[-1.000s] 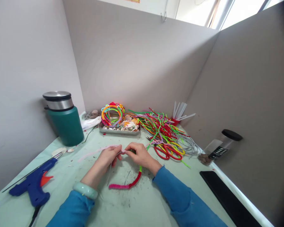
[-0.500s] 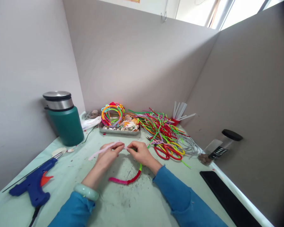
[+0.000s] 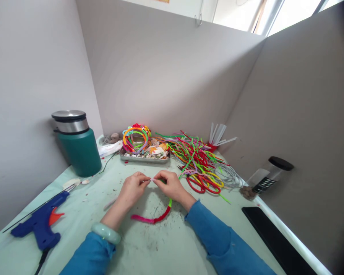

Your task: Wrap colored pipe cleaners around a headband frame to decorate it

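Note:
My left hand [image 3: 134, 189] and my right hand [image 3: 169, 185] meet over the middle of the pale green table [image 3: 166, 248], fingers pinched. Between the fingertips runs a pale pink pipe cleaner [image 3: 151, 179]; its loose end trails under my left hand toward the left [image 3: 109, 204]. My right hand also grips the top of a curved band [image 3: 156, 218] wrapped in pink, red and green fuzz, whose lower arc rests on the table below my hands. A pale green bangle [image 3: 106, 232] circles my left wrist.
A blue glue gun [image 3: 40, 226] lies at the left front. Behind it stands a green flask [image 3: 76, 143]. At the back are a metal tray [image 3: 145, 156] with trinkets and hoops, a heap of coloured pipe cleaners [image 3: 200, 160], a jar [image 3: 265, 177] and a black slab [image 3: 275, 238] on the right.
My left hand has drawn in toward my right, and the long pink pipe cleaner that stretched out leftwards has swung down beneath my left hand. The curved band shifted slightly.

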`<action>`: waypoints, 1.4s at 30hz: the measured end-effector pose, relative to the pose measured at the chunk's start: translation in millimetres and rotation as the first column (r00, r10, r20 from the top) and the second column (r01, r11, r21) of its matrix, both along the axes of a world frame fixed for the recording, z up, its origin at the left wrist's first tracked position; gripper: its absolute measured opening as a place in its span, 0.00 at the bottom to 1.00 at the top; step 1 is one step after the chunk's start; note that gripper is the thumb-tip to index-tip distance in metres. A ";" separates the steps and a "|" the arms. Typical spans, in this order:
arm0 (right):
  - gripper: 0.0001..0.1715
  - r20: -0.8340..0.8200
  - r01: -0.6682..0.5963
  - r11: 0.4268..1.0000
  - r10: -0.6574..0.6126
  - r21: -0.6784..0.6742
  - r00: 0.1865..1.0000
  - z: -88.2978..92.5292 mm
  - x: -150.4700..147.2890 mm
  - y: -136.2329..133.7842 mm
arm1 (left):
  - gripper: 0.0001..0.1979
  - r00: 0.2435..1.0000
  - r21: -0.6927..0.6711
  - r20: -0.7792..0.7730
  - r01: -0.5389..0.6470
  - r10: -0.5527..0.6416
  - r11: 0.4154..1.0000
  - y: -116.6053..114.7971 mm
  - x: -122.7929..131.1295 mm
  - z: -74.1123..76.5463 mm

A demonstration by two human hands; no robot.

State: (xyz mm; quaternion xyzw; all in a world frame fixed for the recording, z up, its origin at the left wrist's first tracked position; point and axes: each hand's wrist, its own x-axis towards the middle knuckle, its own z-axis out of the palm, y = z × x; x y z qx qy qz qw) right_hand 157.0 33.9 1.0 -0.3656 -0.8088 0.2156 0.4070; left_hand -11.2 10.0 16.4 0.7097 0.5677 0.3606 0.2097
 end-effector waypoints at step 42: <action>0.05 0.177 -0.073 0.982 0.042 0.176 0.983 -1.8 -3.1 -4.6 | 0.14 0.887 -0.506 0.459 0.216 0.049 0.835 -4.7 8.5 -12.0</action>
